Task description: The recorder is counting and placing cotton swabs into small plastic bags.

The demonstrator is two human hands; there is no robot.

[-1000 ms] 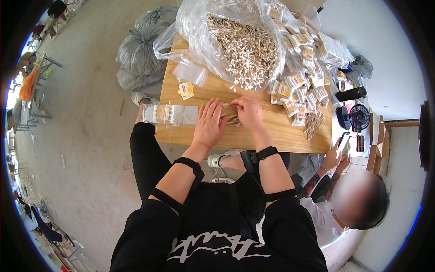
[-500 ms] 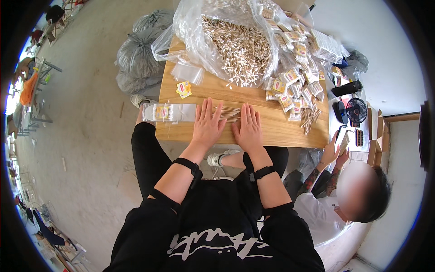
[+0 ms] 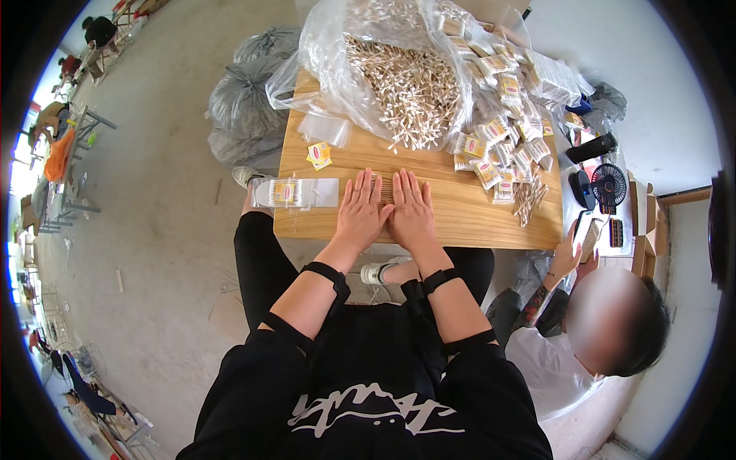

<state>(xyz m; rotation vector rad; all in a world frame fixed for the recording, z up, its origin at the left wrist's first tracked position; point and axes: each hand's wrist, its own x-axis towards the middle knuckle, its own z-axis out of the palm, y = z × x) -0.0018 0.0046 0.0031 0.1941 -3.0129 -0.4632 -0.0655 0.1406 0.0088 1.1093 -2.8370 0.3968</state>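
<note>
Both hands lie flat on the wooden table with fingers stretched forward, thumbs close together. Between and partly under them is a row of loose cotton swabs (image 3: 387,189), much of it covered. My left hand (image 3: 362,217) borders the row on its left, and my right hand (image 3: 413,217) on its right; neither grips anything. Left of my left hand is a clear bag (image 3: 259,192) with a bundle of swabs and a yellow-white card (image 3: 286,192) on it. Small yellow cards (image 3: 319,156) and flat clear bags (image 3: 324,129) lie just beyond.
A large open plastic bag (image 3: 326,57) full of loose swabs stands at the table's (image 3: 460,222) far side. Filled swab packs (image 3: 488,174) pile up at the right, beside stray swabs (image 3: 530,201). A co-worker (image 3: 537,364) sits at right holding a phone, near a small fan (image 3: 609,182).
My hands have come closer together, the right one moving left, narrowing the gap over the swabs. The whole view has shifted slightly.
</note>
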